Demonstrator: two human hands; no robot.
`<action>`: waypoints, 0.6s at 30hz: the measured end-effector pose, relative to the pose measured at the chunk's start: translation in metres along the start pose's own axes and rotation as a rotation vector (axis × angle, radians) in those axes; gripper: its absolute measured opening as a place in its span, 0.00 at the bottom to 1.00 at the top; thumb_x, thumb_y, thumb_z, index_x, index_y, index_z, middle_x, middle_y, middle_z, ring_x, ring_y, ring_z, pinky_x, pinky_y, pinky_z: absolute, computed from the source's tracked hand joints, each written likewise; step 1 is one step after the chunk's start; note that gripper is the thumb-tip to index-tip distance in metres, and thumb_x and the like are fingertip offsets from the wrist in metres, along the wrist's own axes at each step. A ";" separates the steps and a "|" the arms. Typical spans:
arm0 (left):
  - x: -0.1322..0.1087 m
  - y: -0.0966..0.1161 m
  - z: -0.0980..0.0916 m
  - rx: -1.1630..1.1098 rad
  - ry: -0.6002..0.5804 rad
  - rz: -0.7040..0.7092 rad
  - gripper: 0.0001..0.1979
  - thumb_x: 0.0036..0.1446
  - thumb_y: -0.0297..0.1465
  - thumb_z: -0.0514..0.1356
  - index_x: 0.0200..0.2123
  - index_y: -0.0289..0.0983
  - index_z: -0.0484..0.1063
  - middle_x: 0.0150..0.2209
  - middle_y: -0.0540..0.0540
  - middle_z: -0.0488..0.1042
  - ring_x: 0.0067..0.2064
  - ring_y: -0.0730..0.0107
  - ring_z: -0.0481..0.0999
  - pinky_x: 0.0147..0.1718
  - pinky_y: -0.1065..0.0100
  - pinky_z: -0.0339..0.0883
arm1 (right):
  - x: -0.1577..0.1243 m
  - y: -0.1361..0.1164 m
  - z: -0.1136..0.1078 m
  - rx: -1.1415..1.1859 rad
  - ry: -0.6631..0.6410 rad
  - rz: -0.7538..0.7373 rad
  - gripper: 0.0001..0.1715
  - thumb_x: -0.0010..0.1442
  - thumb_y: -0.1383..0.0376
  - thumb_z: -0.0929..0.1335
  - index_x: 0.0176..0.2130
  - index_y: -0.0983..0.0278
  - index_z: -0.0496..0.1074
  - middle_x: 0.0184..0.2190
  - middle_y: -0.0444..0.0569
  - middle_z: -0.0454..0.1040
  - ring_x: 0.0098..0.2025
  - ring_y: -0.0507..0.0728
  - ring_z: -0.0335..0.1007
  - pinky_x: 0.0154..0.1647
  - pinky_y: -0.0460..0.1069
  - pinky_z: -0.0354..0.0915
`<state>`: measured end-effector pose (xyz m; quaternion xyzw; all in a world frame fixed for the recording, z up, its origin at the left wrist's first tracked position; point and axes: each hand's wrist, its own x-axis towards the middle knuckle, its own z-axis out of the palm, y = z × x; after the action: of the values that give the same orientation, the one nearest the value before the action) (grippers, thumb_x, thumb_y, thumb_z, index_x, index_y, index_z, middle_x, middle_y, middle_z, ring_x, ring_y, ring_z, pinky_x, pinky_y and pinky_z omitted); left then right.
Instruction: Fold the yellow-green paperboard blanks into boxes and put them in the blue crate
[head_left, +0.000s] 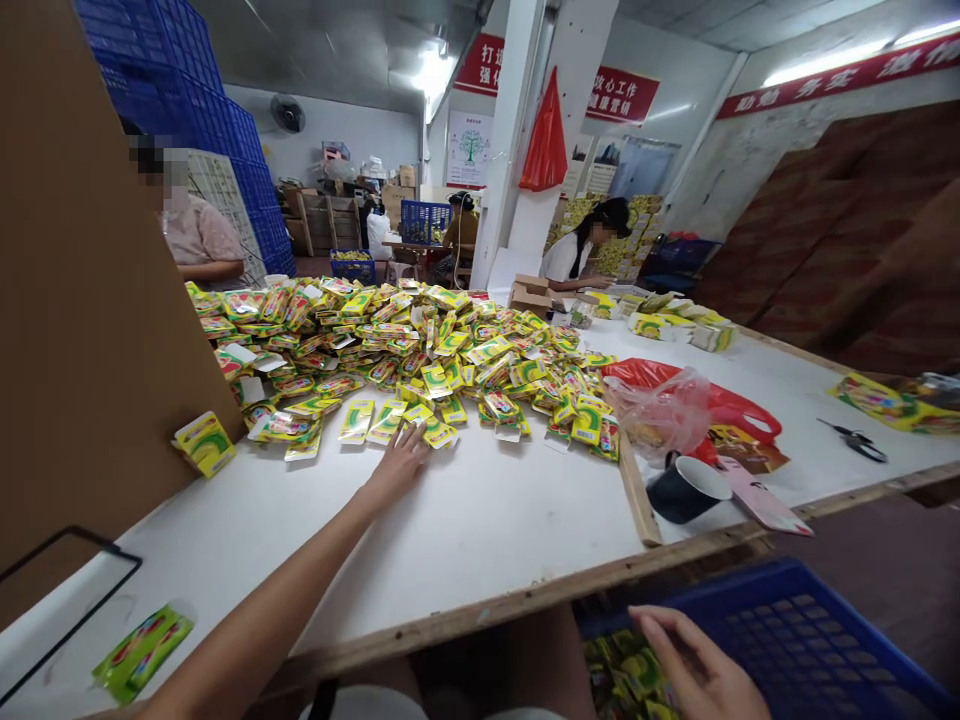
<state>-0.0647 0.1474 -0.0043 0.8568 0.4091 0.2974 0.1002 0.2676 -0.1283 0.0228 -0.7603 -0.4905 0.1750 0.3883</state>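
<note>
My left hand (401, 458) reaches over the white table, its fingers stretched out and touching the front edge of a large heap of small yellow-green boxes (487, 350). Just beyond the fingertips lie a few flat boxes (388, 422) with green fruit pictures. Low on the right, my right hand (701, 665) hangs over a blue plastic basket (795, 590), thumb and fingers apart and nothing visible between them. Part of this hand is cut off by the lower frame edge. Inside the basket, beside the hand, are several yellow-green packs (626, 670).
A wooden strip (637, 490) divides the table; right of it are a dark mug (686, 488), a pink phone-like item (761, 497), red plastic bags (739, 408) and scissors (855, 440). Cardboard (97, 250) stands left, near a green packet (144, 650). Several people sit beyond.
</note>
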 end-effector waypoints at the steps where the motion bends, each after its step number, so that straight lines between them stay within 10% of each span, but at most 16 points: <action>1: 0.005 0.000 -0.001 -0.011 0.010 0.010 0.15 0.51 0.23 0.58 0.43 0.39 0.72 0.60 0.40 0.62 0.62 0.49 0.56 0.59 0.44 0.48 | -0.002 -0.005 0.010 0.037 -0.007 -0.007 0.18 0.49 0.49 0.68 0.33 0.58 0.78 0.33 0.49 0.81 0.34 0.62 0.76 0.30 0.47 0.71; 9: -0.042 0.061 -0.025 -0.221 0.211 -0.146 0.06 0.60 0.30 0.52 0.40 0.39 0.66 0.44 0.43 0.71 0.46 0.62 0.72 0.45 0.61 0.67 | 0.005 -0.068 0.092 0.342 -0.074 -0.094 0.15 0.57 0.54 0.66 0.36 0.62 0.75 0.37 0.53 0.78 0.41 0.62 0.73 0.44 0.51 0.67; 18: -0.099 0.114 -0.014 -0.936 0.030 -0.438 0.15 0.56 0.32 0.57 0.47 0.39 0.63 0.43 0.44 0.75 0.41 0.65 0.76 0.42 0.64 0.70 | 0.017 -0.105 0.161 0.676 -0.347 -0.205 0.14 0.60 0.61 0.64 0.46 0.62 0.67 0.40 0.51 0.76 0.40 0.57 0.73 0.42 0.50 0.68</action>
<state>-0.0483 -0.0027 0.0123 0.6100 0.4034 0.4329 0.5269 0.1071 -0.0234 0.0025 -0.4960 -0.5368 0.4128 0.5436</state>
